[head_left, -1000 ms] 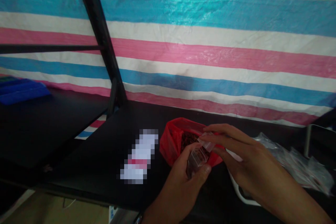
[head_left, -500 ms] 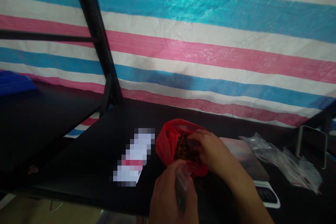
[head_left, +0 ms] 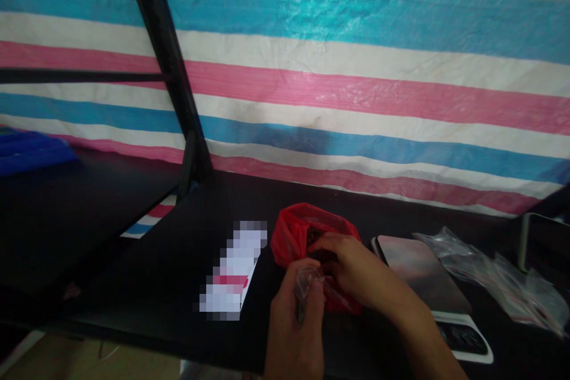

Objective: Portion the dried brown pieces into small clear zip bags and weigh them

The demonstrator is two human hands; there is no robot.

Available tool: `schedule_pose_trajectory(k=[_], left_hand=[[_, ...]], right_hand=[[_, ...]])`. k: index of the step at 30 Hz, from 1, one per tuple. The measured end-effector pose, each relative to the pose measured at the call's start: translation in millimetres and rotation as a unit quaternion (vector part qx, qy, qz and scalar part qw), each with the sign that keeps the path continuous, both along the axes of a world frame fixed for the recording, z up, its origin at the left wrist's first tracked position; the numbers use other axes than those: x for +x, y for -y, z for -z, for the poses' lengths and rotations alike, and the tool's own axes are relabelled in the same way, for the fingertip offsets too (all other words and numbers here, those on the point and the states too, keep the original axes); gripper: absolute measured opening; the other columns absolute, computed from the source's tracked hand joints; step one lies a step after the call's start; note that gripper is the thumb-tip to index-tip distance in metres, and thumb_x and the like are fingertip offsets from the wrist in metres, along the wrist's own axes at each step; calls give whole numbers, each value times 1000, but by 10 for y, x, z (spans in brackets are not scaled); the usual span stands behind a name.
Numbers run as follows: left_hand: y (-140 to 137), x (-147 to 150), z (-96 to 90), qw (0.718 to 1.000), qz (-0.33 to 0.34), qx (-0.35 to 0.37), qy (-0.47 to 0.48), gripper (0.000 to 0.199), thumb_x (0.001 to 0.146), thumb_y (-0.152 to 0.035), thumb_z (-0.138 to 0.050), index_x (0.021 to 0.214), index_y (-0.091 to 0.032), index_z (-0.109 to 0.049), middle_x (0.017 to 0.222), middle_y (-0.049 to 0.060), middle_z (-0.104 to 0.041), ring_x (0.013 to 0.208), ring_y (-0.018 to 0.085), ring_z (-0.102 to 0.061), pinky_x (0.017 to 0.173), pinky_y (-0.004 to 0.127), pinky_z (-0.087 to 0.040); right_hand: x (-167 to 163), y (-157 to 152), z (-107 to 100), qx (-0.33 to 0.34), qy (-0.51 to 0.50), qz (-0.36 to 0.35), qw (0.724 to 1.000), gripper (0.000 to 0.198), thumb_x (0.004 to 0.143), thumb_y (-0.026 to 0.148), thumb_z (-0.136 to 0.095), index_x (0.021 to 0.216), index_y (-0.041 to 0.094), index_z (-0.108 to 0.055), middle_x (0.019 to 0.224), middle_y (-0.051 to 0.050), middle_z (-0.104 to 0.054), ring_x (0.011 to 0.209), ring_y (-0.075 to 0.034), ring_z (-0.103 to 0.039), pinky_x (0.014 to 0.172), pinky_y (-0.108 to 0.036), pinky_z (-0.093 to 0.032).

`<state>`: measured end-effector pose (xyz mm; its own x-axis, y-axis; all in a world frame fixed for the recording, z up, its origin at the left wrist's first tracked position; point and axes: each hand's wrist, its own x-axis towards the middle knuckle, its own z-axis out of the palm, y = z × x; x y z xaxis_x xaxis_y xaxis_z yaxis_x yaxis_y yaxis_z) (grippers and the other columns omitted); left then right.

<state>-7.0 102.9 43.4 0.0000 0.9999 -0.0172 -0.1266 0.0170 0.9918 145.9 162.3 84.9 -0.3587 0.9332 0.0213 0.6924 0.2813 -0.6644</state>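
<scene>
A red plastic bag (head_left: 287,237) stands with its mouth spread on the black tabletop, small dark-brown granules (head_left: 315,233) showing inside. My right hand (head_left: 356,267) reaches into it from the right, fingers curled down among the granules; their tips are hidden, as is anything between them. In front of the red bag, my left hand (head_left: 294,326) pinches a small clear plastic bag (head_left: 309,280) between thumb and fingers. That bag's top sticks up beside the right hand's fingers, and dark stuff shows low in it.
A flat device with a silver plate (head_left: 423,267) and a dark panel (head_left: 463,337) lies to the right. Beyond it are several clear zip bags (head_left: 503,279) and an upright phone-like object (head_left: 545,246). A blurred-out paper (head_left: 234,273) lies left; a black metal post (head_left: 171,59) rises behind.
My right hand has curled its fingers and come nearer the left hand. The clear bag stands more upright in my left hand. The view has shifted slightly.
</scene>
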Motion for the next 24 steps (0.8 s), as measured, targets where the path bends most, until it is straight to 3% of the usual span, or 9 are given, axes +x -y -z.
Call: schedule_pose_trajectory(k=[6,12,18,24], left_hand=[[1,43,56,999,-22,-24,-32,40,99,-56,-61,120,-23,-68,119,10,-75,115,28,-69,98,37,-56],[-69,26,119,996,2,-49,-78,57,94,-57,-70,139,-23,-61,143,14,-68,136,35,-62,117,48,-47],[-151,37,150,995,30,-57,-76,63,91,-45,-77,147,-25,-59,150,16,-64,143,37,-58,122,56,-43],[-126,72,215,993,20,-47,-105,64,90,-42,-75,149,-24,-58,151,17,-62,144,38,-57,123,58,-40]], right_hand=[[107,9,10,-37,-114,15,993,41,89,7,-57,120,23,-80,120,-6,-84,112,-24,-78,104,-40,-60],[320,58,-42,-4,-178,65,982,33,91,16,-63,120,22,-76,118,-6,-83,114,-24,-78,112,-47,-58],[271,246,-281,28,-107,54,992,36,94,9,-61,122,26,-77,127,-6,-79,120,-25,-74,113,-47,-55],[156,392,-334,62,-19,-3,998,48,96,1,-55,125,32,-78,129,-4,-73,114,-21,-72,104,-36,-57]])
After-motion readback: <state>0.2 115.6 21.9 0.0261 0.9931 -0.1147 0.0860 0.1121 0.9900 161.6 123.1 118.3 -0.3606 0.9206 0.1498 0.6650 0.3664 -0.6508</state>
